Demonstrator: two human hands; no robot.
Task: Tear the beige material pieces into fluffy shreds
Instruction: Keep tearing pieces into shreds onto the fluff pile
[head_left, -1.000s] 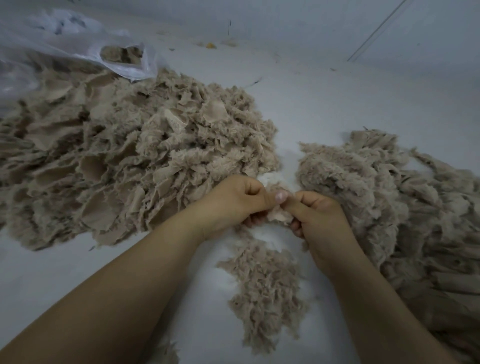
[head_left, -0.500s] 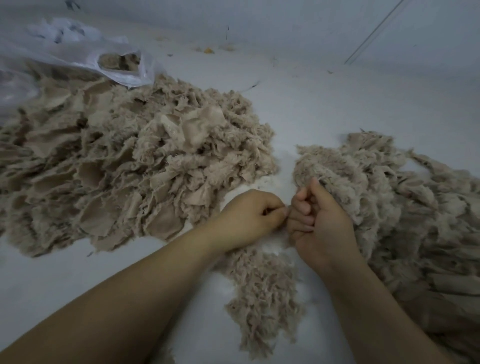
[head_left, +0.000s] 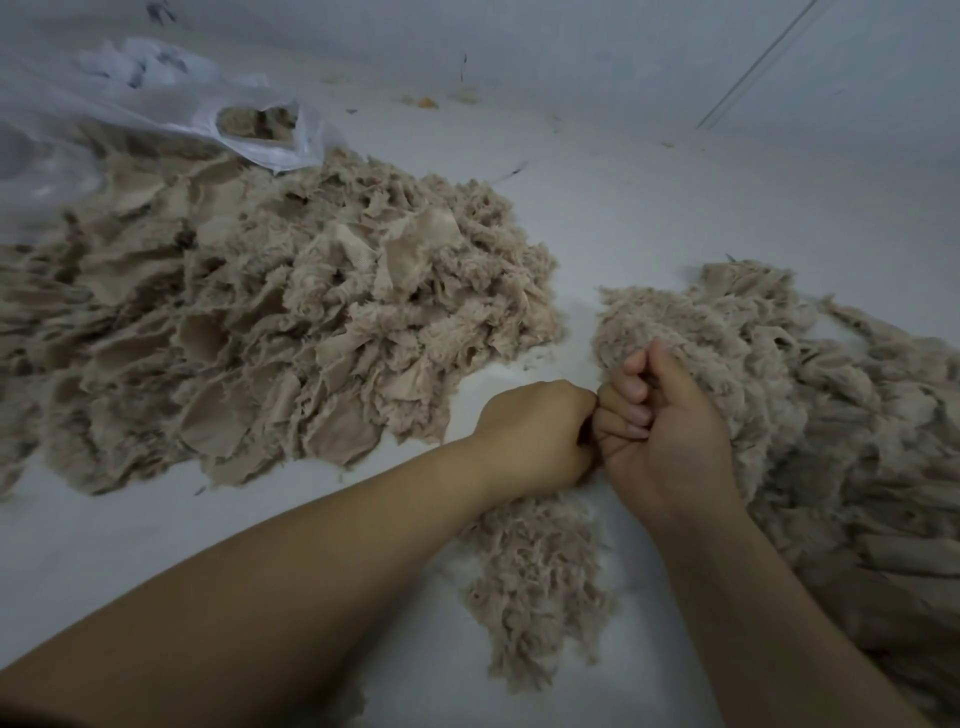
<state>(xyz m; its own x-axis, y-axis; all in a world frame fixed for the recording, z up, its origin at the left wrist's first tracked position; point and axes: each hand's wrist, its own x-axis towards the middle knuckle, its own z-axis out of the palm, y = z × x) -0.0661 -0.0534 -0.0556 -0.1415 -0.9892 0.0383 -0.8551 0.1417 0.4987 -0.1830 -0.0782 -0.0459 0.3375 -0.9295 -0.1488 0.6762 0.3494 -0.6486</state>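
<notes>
Two hands, head view: the left hand (head_left: 537, 434) and right hand (head_left: 662, 423) meet knuckle to knuckle low in the middle of the frame, both curled into loose fists above the white surface (head_left: 649, 218).
Left hand grip: fingers folded under and hidden; whether a scrap sits inside, I cannot tell.
Right hand grip: fingers (head_left: 626, 413) curled toward the palm, thumb raised; no material shows between them, so its hold cannot be told either.
Untorn pieces: a big heap of beige material pieces (head_left: 270, 332) lies to the left, flat fabric faces showing among fuzzy edges.
Fluffy shreds: a small pile of shreds (head_left: 535, 587) lies directly under the wrists, on the near side.
Right-hand heap: a second fuzzy heap (head_left: 831, 415) touches the back of the right hand; it looks partly worked, though some flat strips remain at its near edge.
Bag: a clear plastic bag (head_left: 171, 109) at the far left holds more of the same stuff.
Risk, mixing: the three heaps lie near one another, so a careless drop could land torn fluff among untorn pieces.
Risk, scatter: shreds look light; a sweeping forearm may drag the small pile off its place.
Risk, poor tear: with fists this tight together, a scrap may only stretch or slip, leaving a flat patch unshredded.
</notes>
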